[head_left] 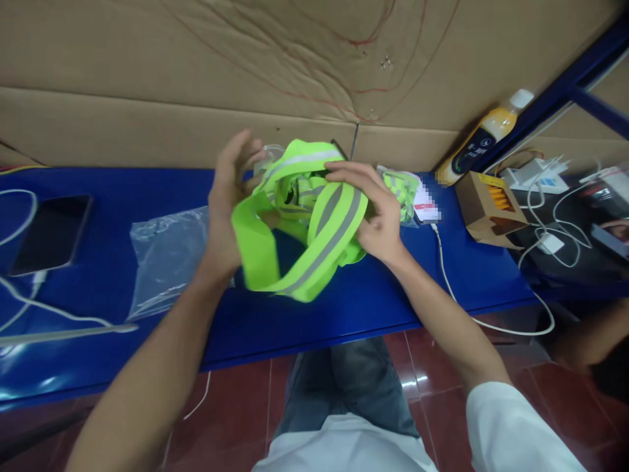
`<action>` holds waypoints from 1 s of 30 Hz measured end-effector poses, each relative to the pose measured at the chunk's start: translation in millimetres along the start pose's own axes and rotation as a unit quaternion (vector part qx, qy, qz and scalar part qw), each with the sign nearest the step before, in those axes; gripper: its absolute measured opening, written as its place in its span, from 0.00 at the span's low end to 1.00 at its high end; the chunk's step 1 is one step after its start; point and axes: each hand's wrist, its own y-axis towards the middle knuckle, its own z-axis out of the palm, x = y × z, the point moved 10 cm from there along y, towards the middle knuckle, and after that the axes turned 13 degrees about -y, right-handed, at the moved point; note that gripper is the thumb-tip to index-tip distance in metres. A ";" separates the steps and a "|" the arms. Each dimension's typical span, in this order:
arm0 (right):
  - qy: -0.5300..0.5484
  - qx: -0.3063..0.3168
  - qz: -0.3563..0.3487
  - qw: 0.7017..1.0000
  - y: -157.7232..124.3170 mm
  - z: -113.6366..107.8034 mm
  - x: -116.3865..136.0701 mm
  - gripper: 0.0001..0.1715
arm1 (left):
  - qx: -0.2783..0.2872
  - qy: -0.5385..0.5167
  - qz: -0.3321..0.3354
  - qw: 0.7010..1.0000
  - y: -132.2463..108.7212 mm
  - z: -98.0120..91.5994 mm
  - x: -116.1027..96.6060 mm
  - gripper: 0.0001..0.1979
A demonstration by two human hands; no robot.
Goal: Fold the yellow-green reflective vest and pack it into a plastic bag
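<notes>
A bundle of neon-yellow reflective straps with grey stripes hangs above the blue shelf, between both hands. My left hand grips its left side, fingers curled round the fabric. My right hand holds the right side, thumb and fingers pressed over a striped band. A clear empty plastic bag lies flat on the shelf just left of my left hand. A second packed bag of the same straps lies behind my right hand.
A black phone with white cables lies at the far left. A brown cardboard box, a yellow bottle, chargers and cords crowd the right. A cardboard wall stands behind. Another person's arm shows at the right.
</notes>
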 end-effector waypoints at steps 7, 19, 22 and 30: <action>-0.134 -0.015 -0.098 0.986 -21.9 11.6 -9.9 0.29 | -0.089 -0.165 -0.129 0.974 4.6 -39.2 35.1 0.40; -0.113 0.152 -0.157 0.969 -15.8 54.4 29.0 0.26 | 0.025 -0.042 -0.037 0.998 4.8 14.0 -5.0 0.34; -0.099 0.124 -0.187 0.969 -20.5 50.6 36.0 0.28 | -0.047 -0.013 -0.008 0.999 5.6 -6.0 -4.3 0.29; -0.033 0.036 -0.049 0.998 -9.3 28.0 16.8 0.38 | -0.046 -0.071 0.034 0.996 0.9 10.5 -36.7 0.24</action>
